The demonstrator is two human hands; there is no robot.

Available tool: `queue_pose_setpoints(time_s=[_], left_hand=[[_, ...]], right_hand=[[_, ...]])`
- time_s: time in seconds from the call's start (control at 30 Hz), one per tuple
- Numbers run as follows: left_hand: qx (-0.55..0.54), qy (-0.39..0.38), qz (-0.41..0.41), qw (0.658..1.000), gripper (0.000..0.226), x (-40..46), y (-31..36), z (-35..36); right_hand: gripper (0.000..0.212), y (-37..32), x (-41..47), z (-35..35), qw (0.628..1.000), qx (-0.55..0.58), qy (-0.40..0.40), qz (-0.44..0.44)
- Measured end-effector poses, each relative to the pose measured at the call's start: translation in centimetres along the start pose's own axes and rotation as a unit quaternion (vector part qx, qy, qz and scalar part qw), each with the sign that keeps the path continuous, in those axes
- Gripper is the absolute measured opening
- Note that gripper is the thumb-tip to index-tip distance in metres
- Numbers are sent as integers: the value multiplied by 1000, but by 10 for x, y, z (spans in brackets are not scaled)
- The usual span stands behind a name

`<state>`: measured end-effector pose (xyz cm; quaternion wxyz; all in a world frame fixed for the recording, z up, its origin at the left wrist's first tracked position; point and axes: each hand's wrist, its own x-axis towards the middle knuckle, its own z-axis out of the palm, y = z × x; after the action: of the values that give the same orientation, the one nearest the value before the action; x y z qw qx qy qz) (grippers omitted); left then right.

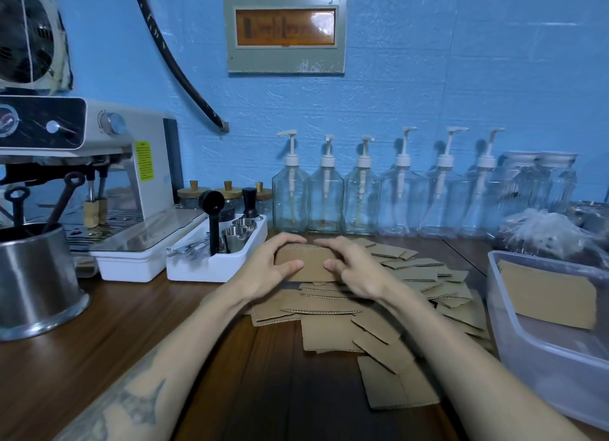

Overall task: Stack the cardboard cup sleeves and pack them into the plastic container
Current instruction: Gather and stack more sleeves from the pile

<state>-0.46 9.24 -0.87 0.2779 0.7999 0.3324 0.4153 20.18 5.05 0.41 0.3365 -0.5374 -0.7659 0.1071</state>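
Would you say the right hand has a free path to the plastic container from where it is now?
Probably yes: the container sits open-topped to the right, only flat sleeves between, though the right hand holds a sleeve stack.

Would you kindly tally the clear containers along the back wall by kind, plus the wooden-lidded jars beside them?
Pump bottles: 6
Screw-lid clear jars: 2
Wooden-lidded jars: 3
Total: 11
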Motion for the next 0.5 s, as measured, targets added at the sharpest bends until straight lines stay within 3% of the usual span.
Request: queue_pose_setpoints(time_s=[0.1, 0.37, 0.5], left_hand=[[7, -33, -18, 999, 43, -3, -3, 0], [-38, 47, -22, 998, 38, 0, -6, -5], [-38, 103, -26, 994, 39, 3, -9, -12]], right_hand=[[53, 0, 0, 4, 999, -29, -26, 2], [46, 7, -4, -15, 998, 38, 25, 46], [40, 18, -5, -20, 996, -62, 32, 63]])
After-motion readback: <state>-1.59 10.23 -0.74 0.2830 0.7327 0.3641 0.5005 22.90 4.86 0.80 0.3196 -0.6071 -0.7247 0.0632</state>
